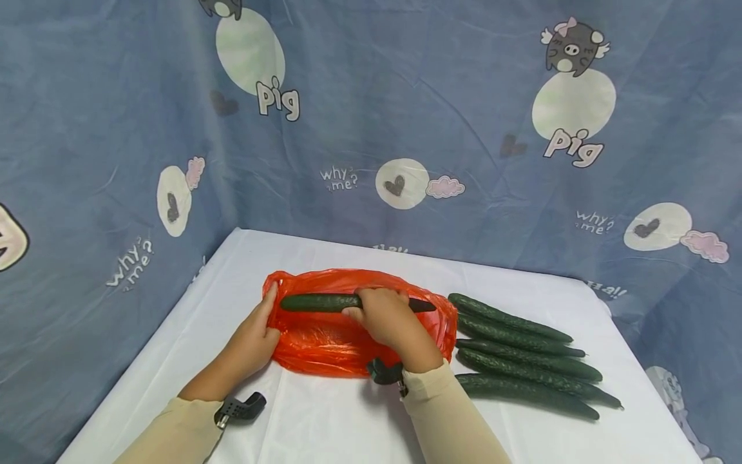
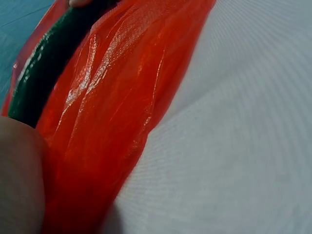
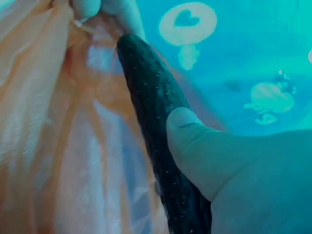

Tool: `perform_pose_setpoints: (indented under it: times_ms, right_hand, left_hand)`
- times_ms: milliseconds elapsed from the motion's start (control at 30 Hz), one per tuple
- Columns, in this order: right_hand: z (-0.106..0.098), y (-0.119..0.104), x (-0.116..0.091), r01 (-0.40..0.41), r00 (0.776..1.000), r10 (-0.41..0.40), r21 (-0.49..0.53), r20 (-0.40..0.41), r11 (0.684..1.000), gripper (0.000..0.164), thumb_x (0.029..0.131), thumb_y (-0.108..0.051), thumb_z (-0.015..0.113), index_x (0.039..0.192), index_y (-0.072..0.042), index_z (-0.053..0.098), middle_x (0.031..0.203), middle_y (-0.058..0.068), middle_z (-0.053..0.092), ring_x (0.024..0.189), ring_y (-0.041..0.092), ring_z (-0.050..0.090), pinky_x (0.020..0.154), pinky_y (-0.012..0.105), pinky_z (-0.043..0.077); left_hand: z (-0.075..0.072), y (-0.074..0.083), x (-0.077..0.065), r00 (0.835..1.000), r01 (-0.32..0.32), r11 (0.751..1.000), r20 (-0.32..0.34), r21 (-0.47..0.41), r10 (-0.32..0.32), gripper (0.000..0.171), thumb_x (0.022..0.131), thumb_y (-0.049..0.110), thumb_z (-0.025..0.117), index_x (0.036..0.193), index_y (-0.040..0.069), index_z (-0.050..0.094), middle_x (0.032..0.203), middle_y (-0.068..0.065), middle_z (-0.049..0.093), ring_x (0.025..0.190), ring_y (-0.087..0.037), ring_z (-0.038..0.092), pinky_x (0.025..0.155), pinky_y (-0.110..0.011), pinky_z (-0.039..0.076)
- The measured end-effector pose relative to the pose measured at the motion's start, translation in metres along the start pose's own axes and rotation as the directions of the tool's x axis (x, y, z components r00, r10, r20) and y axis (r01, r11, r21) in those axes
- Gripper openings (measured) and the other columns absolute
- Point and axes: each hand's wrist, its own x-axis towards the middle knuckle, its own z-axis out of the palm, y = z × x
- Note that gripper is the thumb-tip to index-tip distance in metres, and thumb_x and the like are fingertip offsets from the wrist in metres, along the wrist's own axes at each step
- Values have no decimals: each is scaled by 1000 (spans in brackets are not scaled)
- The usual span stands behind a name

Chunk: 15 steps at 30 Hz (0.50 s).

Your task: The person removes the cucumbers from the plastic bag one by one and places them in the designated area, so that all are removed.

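Note:
A red plastic bag (image 1: 324, 345) lies spread on the white table, its mouth held wide. My left hand (image 1: 253, 338) grips the bag's left edge, the thumb on the near side. In my right hand (image 1: 390, 319) is a dark green cucumber (image 1: 313, 302), held crosswise over the bag's opening with fingers wrapped round its middle. The right wrist view shows the thumb pressed along the cucumber (image 3: 151, 92), whose tip points at the left-hand fingers (image 3: 87, 6). Part of the cucumber (image 2: 41, 68) also appears beside the bag (image 2: 112, 97) in the left wrist view.
Several cucumbers (image 1: 516, 361) lie side by side on the white table (image 1: 324, 419), right of the bag, some ends close against it. A blue printed curtain (image 1: 371, 129) hangs behind the table and along both sides.

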Motion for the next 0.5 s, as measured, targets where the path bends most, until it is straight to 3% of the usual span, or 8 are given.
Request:
perform_pose_setpoints:
  times_ms: [133, 333, 500]
  right_hand:
    - [-10, -5, -6, 21, 1000, -21, 9, 11, 1000, 40, 97, -56, 65, 114, -20, 64, 101, -1, 55, 98, 19, 51, 77, 40, 34]
    - [-22, -13, -14, 41, 999, -42, -18, -11, 999, 42, 96, -59, 63, 114, -21, 64, 101, -4, 53, 96, 15, 48, 80, 39, 33]
    - [-28, -22, -21, 58, 998, -60, -48, -31, 997, 46, 97, -60, 62, 116, -19, 63, 110, -3, 58, 106, 20, 52, 84, 42, 39]
  left_hand:
    - [-1, 2, 2, 1000, 5, 1000, 2, 1, -5, 95, 92, -2, 47, 170, 21, -1, 170, -26, 24, 155, -48, 29, 121, -66, 30]
    - [-1, 3, 4, 1000, -11, 1000, -3, 0, 11, 93, 93, -2, 48, 170, 19, -1, 170, -26, 26, 154, -48, 30, 120, -67, 30]
    - [3, 0, -1, 999, -32, 999, -28, 31, 33, 77, 96, 1, 50, 167, 11, 22, 161, -26, 41, 147, -49, 43, 117, -70, 35]
